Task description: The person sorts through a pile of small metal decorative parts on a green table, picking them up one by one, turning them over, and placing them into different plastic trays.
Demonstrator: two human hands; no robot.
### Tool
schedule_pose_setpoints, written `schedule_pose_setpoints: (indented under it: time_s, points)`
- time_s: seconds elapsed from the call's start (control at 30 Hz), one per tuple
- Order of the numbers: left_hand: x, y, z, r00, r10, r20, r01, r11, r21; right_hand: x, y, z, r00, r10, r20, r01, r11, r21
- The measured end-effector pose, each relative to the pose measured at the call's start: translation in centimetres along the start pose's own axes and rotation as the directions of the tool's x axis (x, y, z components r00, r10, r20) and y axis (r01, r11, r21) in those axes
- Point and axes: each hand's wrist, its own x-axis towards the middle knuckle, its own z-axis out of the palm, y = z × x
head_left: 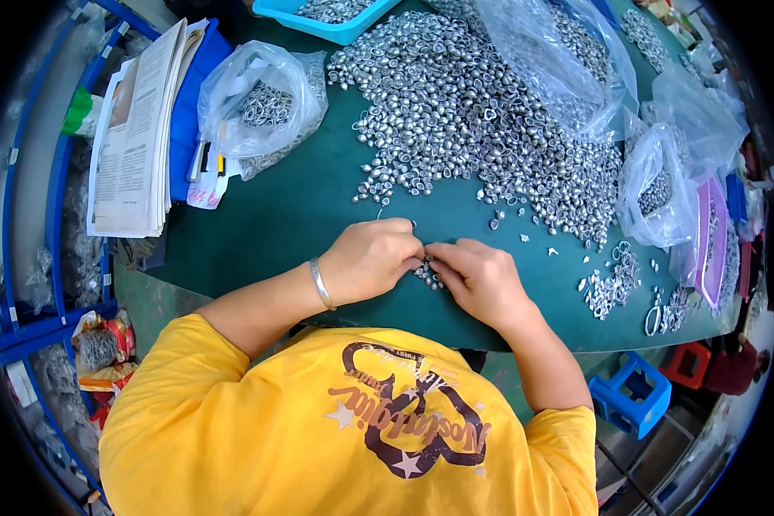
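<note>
My left hand (pixel 374 258), with a silver bangle (pixel 321 284) at the wrist, is closed in a pinch near the table's front edge. Fingertip to fingertip with it is my right hand (pixel 486 279), its thumb and forefinger also pinched. What the fingers hold is too small and covered to make out. Just below the fingertips lies a little cluster of small silver metal pieces (pixel 427 277). A thin wire-like bit (pixel 381 211) shows above the left knuckles. Beyond both hands spreads a large heap of small, hollow, rounded silver metal pieces (pixel 439 103).
The green table (pixel 249 232) carries a plastic bag of metal rings (pixel 267 107), newspapers (pixel 138 129) and a turquoise basket (pixel 344 33). To the right are another open bag (pixel 658 189) and loose metal parts (pixel 611 284). A blue stool (pixel 632 396) stands below.
</note>
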Motion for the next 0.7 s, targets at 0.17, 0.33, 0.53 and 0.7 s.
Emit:
schedule_pose_setpoints:
  time_s: [0.17,0.33,0.53,0.7]
  points:
    - [0.2,0.0,-0.4,0.996,-0.089,0.016,0.090,0.991,-0.102,0.0,0.0,-0.7,0.979,0.192,0.068,-0.202,0.953,0.227]
    - [0.1,-0.2,-1.2,0.942,-0.331,0.054,0.325,0.862,-0.389,-0.9,1.2,-2.4,0.868,0.411,0.278,-0.464,0.472,0.750]
    - [0.4,0.2,0.0,1.000,-0.029,-0.002,0.029,0.998,-0.062,-2.2,-0.3,-0.4,0.999,0.035,-0.019,-0.036,0.996,-0.075]
    - [0.5,0.9,0.0,1.000,-0.023,0.016,0.023,1.000,-0.002,-2.2,-0.6,-0.2,0.999,0.010,-0.053,-0.014,0.997,-0.082]
